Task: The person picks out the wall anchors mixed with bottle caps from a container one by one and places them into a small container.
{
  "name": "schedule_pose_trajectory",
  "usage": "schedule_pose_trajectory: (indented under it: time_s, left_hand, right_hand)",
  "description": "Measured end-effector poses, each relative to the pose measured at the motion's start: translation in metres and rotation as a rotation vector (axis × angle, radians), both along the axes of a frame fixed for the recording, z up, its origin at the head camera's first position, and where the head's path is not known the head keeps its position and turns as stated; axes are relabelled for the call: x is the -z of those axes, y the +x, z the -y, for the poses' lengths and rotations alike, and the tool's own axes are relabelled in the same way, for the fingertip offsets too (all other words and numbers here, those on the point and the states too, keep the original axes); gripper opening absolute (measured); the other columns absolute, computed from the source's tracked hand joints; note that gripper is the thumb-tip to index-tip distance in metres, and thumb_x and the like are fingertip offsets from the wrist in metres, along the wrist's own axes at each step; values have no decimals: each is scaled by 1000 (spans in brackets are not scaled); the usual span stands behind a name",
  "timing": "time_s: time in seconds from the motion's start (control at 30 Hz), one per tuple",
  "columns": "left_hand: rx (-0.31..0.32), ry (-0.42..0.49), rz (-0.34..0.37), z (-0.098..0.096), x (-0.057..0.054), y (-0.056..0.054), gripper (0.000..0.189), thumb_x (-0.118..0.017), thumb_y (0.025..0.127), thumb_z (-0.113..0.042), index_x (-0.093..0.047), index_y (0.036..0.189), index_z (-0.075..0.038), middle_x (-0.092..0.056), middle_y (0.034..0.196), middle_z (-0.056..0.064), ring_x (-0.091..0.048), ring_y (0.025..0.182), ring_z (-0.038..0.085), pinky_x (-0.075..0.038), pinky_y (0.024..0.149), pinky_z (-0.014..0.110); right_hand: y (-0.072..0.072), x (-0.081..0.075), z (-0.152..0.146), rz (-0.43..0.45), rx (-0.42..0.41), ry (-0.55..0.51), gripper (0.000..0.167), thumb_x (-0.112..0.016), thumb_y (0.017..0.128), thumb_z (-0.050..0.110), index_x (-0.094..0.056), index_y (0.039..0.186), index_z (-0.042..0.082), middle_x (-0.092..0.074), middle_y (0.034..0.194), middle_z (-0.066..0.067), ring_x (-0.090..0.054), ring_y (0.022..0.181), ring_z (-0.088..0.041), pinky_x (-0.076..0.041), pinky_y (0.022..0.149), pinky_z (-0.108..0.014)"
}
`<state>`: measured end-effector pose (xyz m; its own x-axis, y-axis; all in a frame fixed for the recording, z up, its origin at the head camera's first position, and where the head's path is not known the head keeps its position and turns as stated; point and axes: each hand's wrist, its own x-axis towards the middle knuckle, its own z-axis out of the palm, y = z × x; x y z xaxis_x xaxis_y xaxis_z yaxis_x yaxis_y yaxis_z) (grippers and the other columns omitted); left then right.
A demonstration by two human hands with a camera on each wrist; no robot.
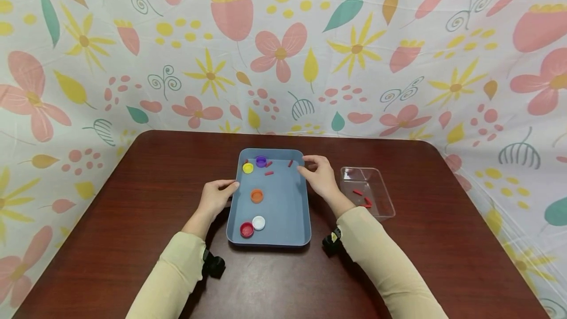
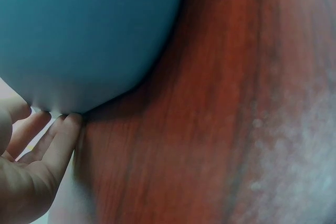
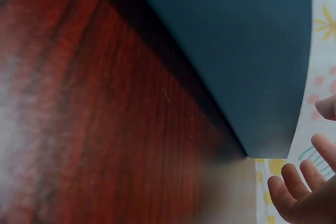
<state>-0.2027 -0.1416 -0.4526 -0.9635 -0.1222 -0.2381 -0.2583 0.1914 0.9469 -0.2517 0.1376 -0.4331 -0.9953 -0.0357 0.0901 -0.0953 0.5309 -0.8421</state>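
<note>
A blue-grey rectangular tray [image 1: 283,220] lies on the table in the head view. My left hand [image 1: 216,196] is at its left side, and in the left wrist view the fingertips [image 2: 70,124] touch the outer wall with the fingers fairly straight. Beside the far right corner is my right hand [image 1: 322,176], its thumb near the rim; the right wrist view shows its fingers [image 3: 294,179] spread and apart from the tray. Inside the tray are a yellow cap [image 1: 248,168], a purple cap [image 1: 261,161], an orange cap [image 1: 257,196], a white cap [image 1: 259,222], a red cap [image 1: 246,230] and several short red sticks [image 1: 268,173].
To the right of the tray stands a clear plastic box [image 1: 381,193], holding several red sticks [image 1: 367,202], close to my right forearm. The dark brown wooden table [image 1: 177,161] ends at a patterned cloth [image 1: 283,97] behind it.
</note>
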Motion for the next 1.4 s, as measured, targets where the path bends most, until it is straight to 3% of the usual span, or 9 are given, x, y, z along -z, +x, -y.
schedule_pose_trajectory:
  time_s: [0.43,0.67,0.9,1.2,1.4]
  left_hand:
    - [-2,4,9,-1,1,-1,37,-60,93,-20,-60,124,1,-56,129,22,-61,109,33,-57,85,41]
    - [-5,7,16,0,3,-1,38,-61,93,-21,-61,124,1,-56,129,22,-61,110,33,-57,85,41]
    - [-7,-3,10,0,3,-1,38,-61,93,-22,-61,124,0,-57,129,21,-61,109,33,-57,85,40]
    - [-9,-6,16,0,2,-1,38,-61,93,-22,-61,124,-1,-57,128,21,-62,108,33,-57,85,41]
    - [-7,-5,18,0,2,0,38,-61,93,-22,-61,125,0,-56,129,21,-62,108,33,-57,86,41]
  right_hand:
    - [-17,11,8,68,-46,56,48,-67,87,27,-55,129,7,-33,143,-20,-45,122,-35,-48,96,-47]
    - [-22,9,13,140,-53,103,47,-65,88,30,-55,130,11,-26,147,-19,-23,136,-40,-37,104,-55]
    - [-27,12,17,160,-21,163,45,-66,86,36,-59,126,17,-25,147,-16,-19,133,-41,-22,101,-61]
    - [-34,11,22,200,2,341,52,-66,85,44,-56,132,22,-17,152,-15,-18,132,-41,-25,98,-58]
    - [-36,9,24,205,-11,436,47,-63,88,41,-58,131,21,-16,152,-17,-19,132,-41,-28,96,-57]
